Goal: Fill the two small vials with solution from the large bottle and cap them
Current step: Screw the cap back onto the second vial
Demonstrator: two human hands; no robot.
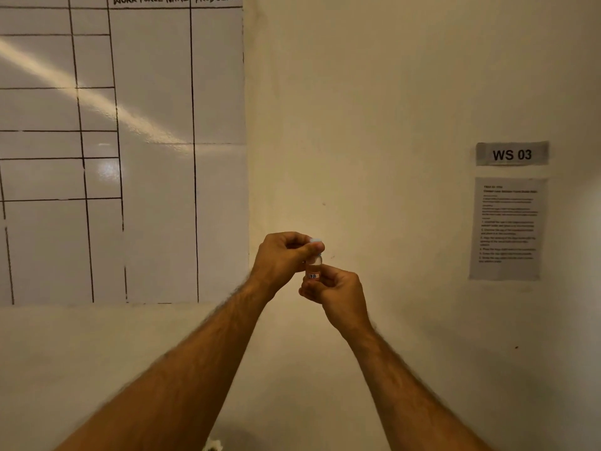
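Note:
A small clear vial (314, 266) with a red-edged label marked "B" is held up in front of the wall, upright, with liquid showing inside. My right hand (338, 296) grips its lower part from below and the right. My left hand (283, 258) comes from the left, and its fingertips pinch the white cap (316, 241) on top of the vial. The large bottle and the other vial are out of view.
A whiteboard (123, 151) with a drawn grid covers the wall on the left. A "WS 03" sign (512, 153) and a printed instruction sheet (505, 227) hang on the right. A small white object (213, 445) peeks in at the bottom edge.

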